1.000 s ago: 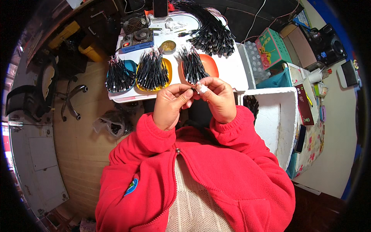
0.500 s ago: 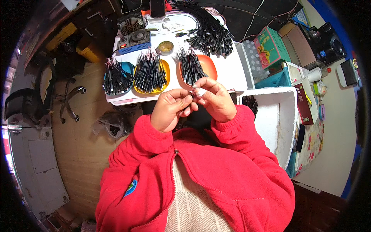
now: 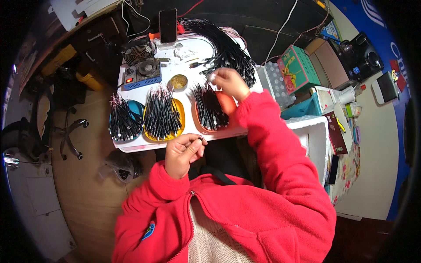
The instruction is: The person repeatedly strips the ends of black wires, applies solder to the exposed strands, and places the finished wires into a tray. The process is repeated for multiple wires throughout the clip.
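My left hand (image 3: 180, 154) is closed in a pinch near the table's front edge, holding what looks like a thin black cable; only a small dark tip shows at the fingertips. Stretched forward over the table, my right hand (image 3: 231, 82) is smeared by motion, with something white at its fingertips. It is above the orange tray (image 3: 227, 103), close to the large black cable pile (image 3: 232, 59). A bundle of black cables (image 3: 210, 107) with reddish wire ends lies in that tray. More cables (image 3: 161, 114) fill the yellow tray (image 3: 182, 116), and others (image 3: 125, 118) the blue tray (image 3: 137, 107).
Behind the trays stand a blue device (image 3: 142, 75) with a lit red switch, a round tin (image 3: 178, 83) and an upright phone (image 3: 168, 25). A white foam box (image 3: 323, 136) is to the right, near a green carton (image 3: 300, 70). A plastic bag (image 3: 120, 166) lies lower left.
My right hand has left my left hand and reached forward over the orange tray. The left hand has moved slightly down and left, still pinching. The view has shifted a little.
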### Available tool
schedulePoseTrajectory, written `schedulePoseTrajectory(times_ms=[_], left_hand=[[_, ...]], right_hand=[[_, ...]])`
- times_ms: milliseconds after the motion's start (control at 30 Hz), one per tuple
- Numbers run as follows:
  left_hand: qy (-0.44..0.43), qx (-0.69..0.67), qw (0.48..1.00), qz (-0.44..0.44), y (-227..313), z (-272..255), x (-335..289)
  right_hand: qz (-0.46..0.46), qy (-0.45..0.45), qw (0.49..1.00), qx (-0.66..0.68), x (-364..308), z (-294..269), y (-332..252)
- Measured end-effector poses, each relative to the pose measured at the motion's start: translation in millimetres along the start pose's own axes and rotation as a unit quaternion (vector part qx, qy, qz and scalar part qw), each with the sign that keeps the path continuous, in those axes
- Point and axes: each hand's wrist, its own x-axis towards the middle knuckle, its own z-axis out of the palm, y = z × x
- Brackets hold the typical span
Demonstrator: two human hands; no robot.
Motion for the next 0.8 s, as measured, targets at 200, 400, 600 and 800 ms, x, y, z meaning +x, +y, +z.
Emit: schedulePoseTrajectory(times_ms=[200,400,600,800], left_hand=[[0.022,-0.003,1.0,-0.017,-2.2,-11.6,7.2],[0.039,-0.003,0.999,-0.02,-0.7,-34.4,14.9],[0.068,-0.011,0.998,-0.007,2.6,-33.9,13.8],[0.034,-0.045,0.996,0.07,26.4,-22.4,6.0]], right_hand=[[0.142,0.093,0.888,-0.426,157.0,-10.1,33.9],[0.202,0.071,0.87,-0.444,173.9,-1.8,39.5],[0.104,0.17,0.93,-0.309,178.2,-37.4,23.0],[-0.012,0.093,0.995,0.043,93.1,-85.3,-88.4]])
